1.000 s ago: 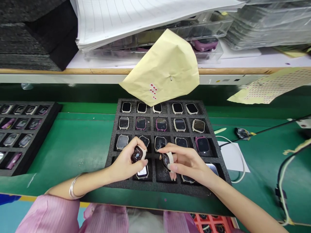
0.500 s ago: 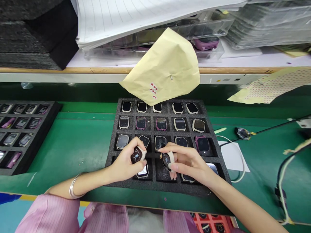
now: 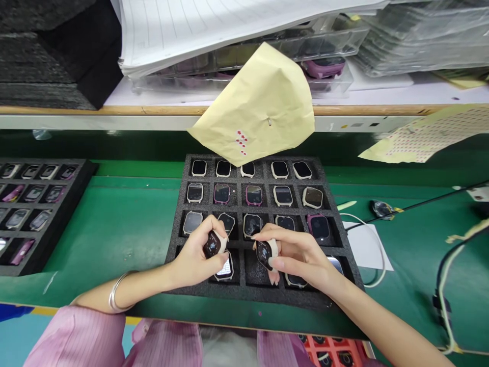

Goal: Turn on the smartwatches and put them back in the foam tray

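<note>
Black foam forms the tray (image 3: 237, 292) on the green table (image 3: 114, 224); in the head view, the left hand (image 3: 194, 257) is closed around the left watch (image 3: 212, 245), the right hand (image 3: 298, 252) pinches the right watch (image 3: 263, 253) by its pale case; the watches stand apart, the right one's long axis roughly far-to-near, above a front-row compartment (image 3: 255, 276) nearer the right hand.

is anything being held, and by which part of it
The left grip holds one smartwatch by its pale case edges; the right grip holds a second smartwatch, also by its pale case edges.
</note>
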The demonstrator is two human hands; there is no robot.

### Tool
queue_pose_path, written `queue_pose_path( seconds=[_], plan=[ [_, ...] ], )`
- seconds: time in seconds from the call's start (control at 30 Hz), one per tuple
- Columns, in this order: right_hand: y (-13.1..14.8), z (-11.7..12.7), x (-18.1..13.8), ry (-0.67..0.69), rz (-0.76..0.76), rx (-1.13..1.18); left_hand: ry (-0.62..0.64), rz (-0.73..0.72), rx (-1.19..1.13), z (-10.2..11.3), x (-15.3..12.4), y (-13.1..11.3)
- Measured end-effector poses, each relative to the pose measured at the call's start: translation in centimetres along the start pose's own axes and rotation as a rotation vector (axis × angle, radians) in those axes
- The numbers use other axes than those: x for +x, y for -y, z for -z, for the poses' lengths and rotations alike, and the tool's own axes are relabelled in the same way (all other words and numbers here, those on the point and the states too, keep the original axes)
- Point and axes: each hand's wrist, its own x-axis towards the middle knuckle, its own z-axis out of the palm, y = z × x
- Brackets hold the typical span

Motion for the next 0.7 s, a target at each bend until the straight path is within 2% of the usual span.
queue_pose_path(
  seconds=[0.13,0.23,0.33,0.43,0.7],
  plan=[
    [-0.33,0.05,-0.08,0.019,-0.053,0.016,0.014,0.103,0.0,-0.13,0.06,-0.1],
    [-0.63,0.0,0.03,0.023,-0.087,0.068,0.088,0.204,-0.12,-0.21,0.17,-0.23],
    [-0.57,-0.17,0.28,-0.031,-0.094,0.086,0.152,0.263,-0.221,-0.27,0.32,-0.39],
    [-0.23,-0.38,0.43,-0.096,-0.107,0.067,0.136,0.274,-0.284,-0.28,0.41,-0.38],
    [0.08,-0.54,0.35,-0.127,-0.117,0.012,0.147,0.288,-0.282,-0.23,0.21,0.12]
  ],
)
